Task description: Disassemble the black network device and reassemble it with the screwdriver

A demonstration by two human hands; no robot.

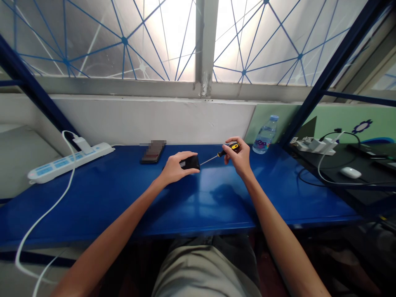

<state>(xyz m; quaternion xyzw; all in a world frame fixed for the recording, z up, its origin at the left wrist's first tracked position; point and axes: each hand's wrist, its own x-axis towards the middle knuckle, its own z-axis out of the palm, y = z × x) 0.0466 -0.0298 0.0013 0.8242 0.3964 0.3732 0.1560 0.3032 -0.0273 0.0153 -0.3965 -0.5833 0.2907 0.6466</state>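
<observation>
My left hand (177, 167) grips a small black box-like device (191, 162) with a pale label, its thumb and fingers along opposite edges. Between the fingers of my right hand (239, 156) is a screwdriver (221, 153) with a black and yellow handle. Its thin metal shaft points left and down, and the tip meets or nearly meets the device's right end; exact contact cannot be made out. Both hands are over the blue table (198, 206), toward its back edge.
A dark phone-like slab (154, 152) lies left of my hands. Farther left sits a white power strip (72, 162) with a plug and trailing cable. At the back right stands a water bottle (265, 136). A white mouse (350, 172) rests on the black neighbouring desk, among cables.
</observation>
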